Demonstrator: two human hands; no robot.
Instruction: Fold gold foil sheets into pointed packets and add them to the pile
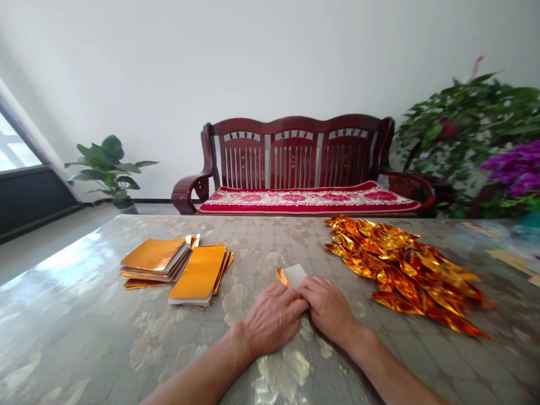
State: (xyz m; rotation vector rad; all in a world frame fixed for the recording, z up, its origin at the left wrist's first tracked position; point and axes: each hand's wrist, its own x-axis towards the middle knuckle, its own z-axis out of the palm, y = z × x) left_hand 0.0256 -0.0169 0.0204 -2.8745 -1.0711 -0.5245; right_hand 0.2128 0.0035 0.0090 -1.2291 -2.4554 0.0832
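Note:
A small sheet of foil paper (295, 275), pale on its upper face with a gold strip at its left edge, lies on the table between my hands. My left hand (276, 316) has its fingers closed over the sheet's near edge. Against it, my right hand (327, 306) pinches the same sheet from the right, and the fingers of both hands meet. The near part of the paper is hidden under them. To the left are two stacks of gold foil sheets, a farther stack (154, 256) and a nearer stack (198, 274). Folded gold foil pieces (400, 267) are heaped on the right.
The table (126, 349) has a glossy floral-patterned cover. Clear plastic wrapping (481, 232) and tan strips (512, 263) lie at the right edge. Beyond stands a dark red wooden bench (293, 152) with a red patterned cushion (312, 199). A potted plant (112, 166) and purple flowers (514, 169) flank it.

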